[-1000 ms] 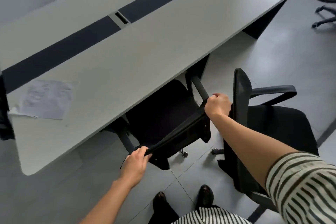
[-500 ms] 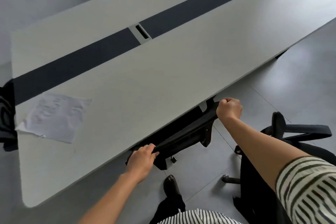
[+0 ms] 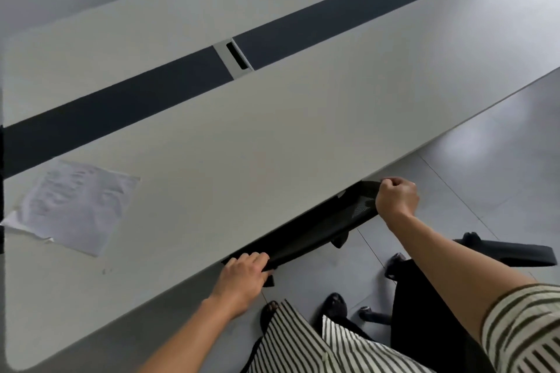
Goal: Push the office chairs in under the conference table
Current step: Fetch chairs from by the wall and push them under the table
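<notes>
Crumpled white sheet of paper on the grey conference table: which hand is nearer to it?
Left. The left hand grips the black mesh chair back at its end nearer the crumpled white sheet of paper; the right hand grips the far end.

Matt smooth table top; black mesh chair back; crumpled paper.

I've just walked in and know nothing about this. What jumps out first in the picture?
Two bare hands grip the top of a black office chair's backrest at the near edge of the long pale conference table: the left hand at one end, the right hand at the other. A crumpled sheet of paper lies on the table's left, and a second black chair stands at lower right.
</notes>
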### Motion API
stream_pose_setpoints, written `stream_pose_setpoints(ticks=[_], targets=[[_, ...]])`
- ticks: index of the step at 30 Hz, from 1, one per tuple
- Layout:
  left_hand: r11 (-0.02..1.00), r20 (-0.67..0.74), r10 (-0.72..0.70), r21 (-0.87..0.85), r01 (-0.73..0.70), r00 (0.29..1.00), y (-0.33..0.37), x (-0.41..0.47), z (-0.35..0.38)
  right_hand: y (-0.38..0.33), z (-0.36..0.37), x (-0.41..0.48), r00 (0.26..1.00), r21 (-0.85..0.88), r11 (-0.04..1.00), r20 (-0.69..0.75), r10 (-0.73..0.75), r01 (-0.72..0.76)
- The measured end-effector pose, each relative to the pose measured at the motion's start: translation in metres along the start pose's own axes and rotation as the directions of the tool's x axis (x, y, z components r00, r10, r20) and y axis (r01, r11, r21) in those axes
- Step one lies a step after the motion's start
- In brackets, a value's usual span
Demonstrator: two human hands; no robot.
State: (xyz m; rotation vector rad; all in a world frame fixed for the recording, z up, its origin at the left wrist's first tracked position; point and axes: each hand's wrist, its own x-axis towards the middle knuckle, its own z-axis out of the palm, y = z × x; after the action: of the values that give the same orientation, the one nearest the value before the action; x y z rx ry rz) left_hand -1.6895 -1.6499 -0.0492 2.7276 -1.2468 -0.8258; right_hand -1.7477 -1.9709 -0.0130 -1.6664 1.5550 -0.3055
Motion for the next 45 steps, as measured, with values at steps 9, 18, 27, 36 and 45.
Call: stream_pose_setpoints(ticks=[9, 18, 27, 36, 45], targets=[[0.989, 0.113, 0.072, -0.138, -0.056, 0.991, 0.009, -0.003, -0.041, 0.011, -0.018, -0.008, 0.974, -0.035, 0.998, 0.223, -0.043, 0.052], [0.864, -0.025, 0.478, -0.167, -0.476, 0.878, 0.059, 0.039, -0.100, 0.100, -0.103, -0.139, 0.865, -0.368, 0.885, -0.300, -0.403, 0.285], [0.594, 0.026, 0.804, -0.042, -0.803, 0.593, 0.158, 0.041, -0.085, 0.228, -0.108, -0.231, 0.916, -0.362, 0.857, -0.300, 0.266, -0.367], [0.333, 0.184, 0.905, 0.253, -0.909, 0.383, 0.265, 0.050, -0.019, 0.263, -0.119, -0.294, 0.849, -0.051, 0.901, -0.361, 0.385, -0.431], [0.393, 0.115, 0.879, 0.373, -0.840, 0.462, 0.286, 0.059, 0.025, 0.308, -0.152, -0.272, 0.840, -0.258, 0.864, -0.463, 0.283, -0.433]])
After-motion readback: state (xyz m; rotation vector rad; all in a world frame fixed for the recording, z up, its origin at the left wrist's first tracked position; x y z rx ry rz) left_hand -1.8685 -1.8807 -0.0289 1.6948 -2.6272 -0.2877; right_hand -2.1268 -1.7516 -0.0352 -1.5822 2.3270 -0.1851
